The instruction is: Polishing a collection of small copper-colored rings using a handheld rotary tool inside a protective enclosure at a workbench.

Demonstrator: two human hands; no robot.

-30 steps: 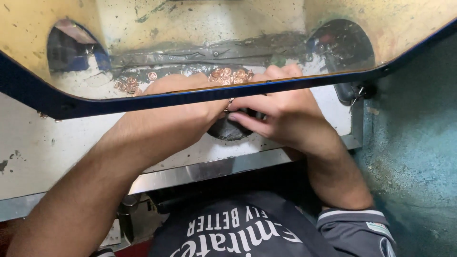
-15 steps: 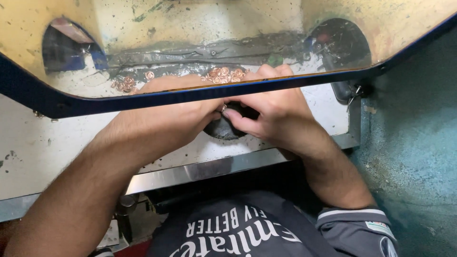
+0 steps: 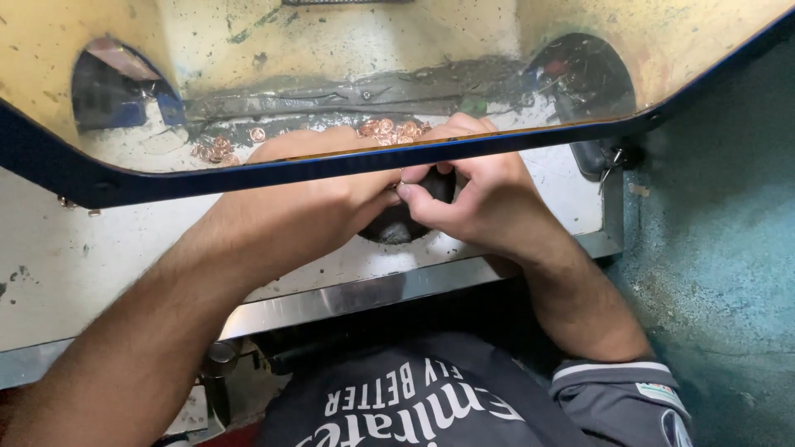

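Both hands, left hand (image 3: 319, 194) and right hand (image 3: 484, 194), pinched a small ring (image 3: 401, 176) over the bench's dark hole (image 3: 397, 223); seating it seemingly needed steady fingers

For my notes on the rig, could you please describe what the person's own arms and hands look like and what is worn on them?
Both arms are bare from hand to elbow and lightly haired. The left hand and the right hand wear no gloves. No watch or bracelet shows. Near the right elbow a dark grey sleeve ends in a cuff with a pale stripe. No sleeve shows on the left arm.
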